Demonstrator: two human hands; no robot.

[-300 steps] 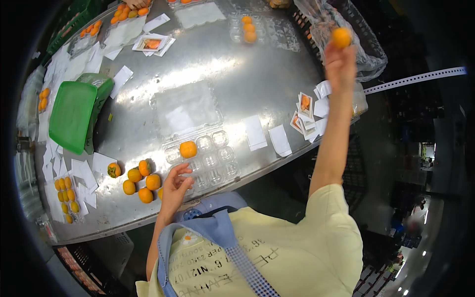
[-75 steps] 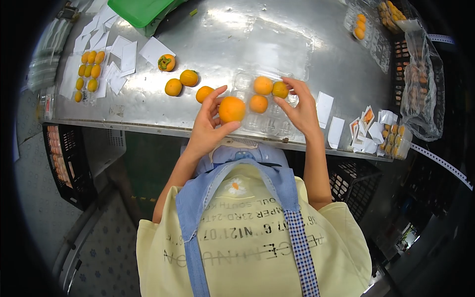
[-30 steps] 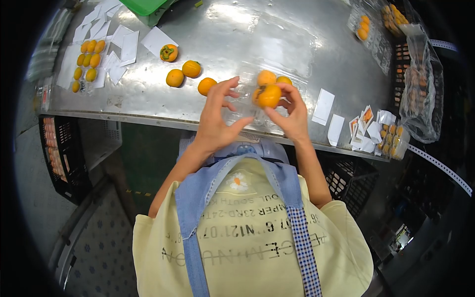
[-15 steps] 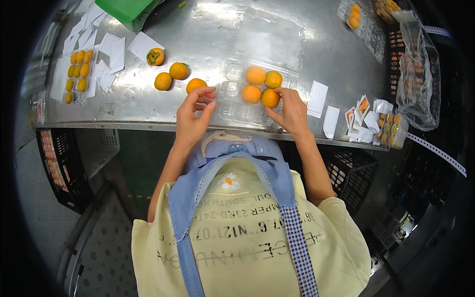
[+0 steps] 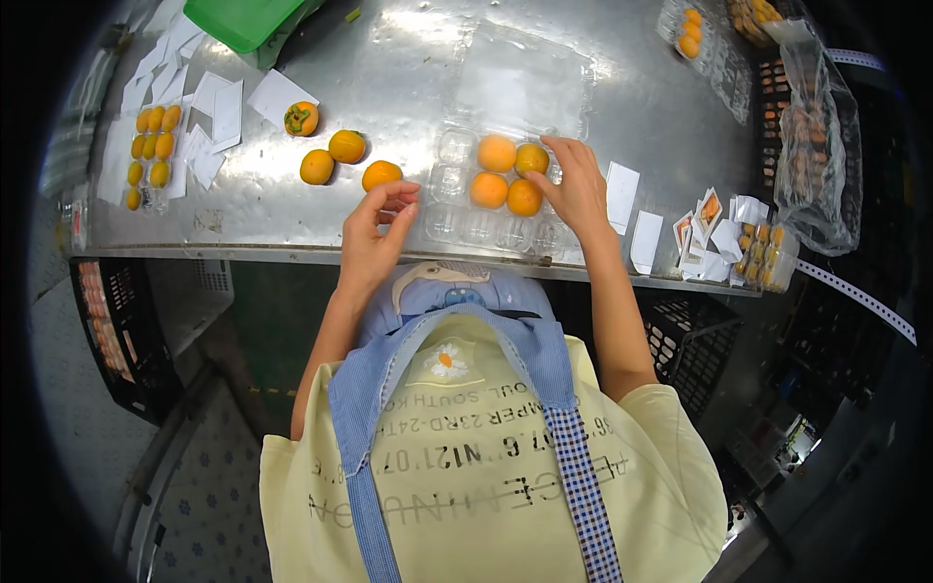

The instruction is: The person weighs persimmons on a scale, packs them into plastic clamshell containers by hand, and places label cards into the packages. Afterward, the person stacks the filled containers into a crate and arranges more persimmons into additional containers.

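A clear plastic clamshell pack (image 5: 449,181) lies with its lid raised back on the metal table. Four orange fruits, persimmons by their look, sit in its middle cups, two at the back and two at the front. My right hand (image 5: 575,189) has thumb and fingertips around the right side of the back right persimmon (image 5: 530,158). Just left of the pack, my left hand (image 5: 374,231) is half curled, thumb apart, holding nothing visible. Its fingertips are close to a loose persimmon (image 5: 380,174); contact cannot be made out. Farther left lie three more, one showing its green calyx (image 5: 300,119).
A green container (image 5: 243,21) stands at the back left. White paper slips and a filled fruit pack (image 5: 155,146) lie at left. More slips (image 5: 622,197), printed cards and another filled pack (image 5: 765,255) are at right. Black crates (image 5: 131,330) flank the table's front edge.
My right hand has moved back from the front right persimmon to the back right one. My left hand has shifted slightly toward me, and the whole view has moved a little.
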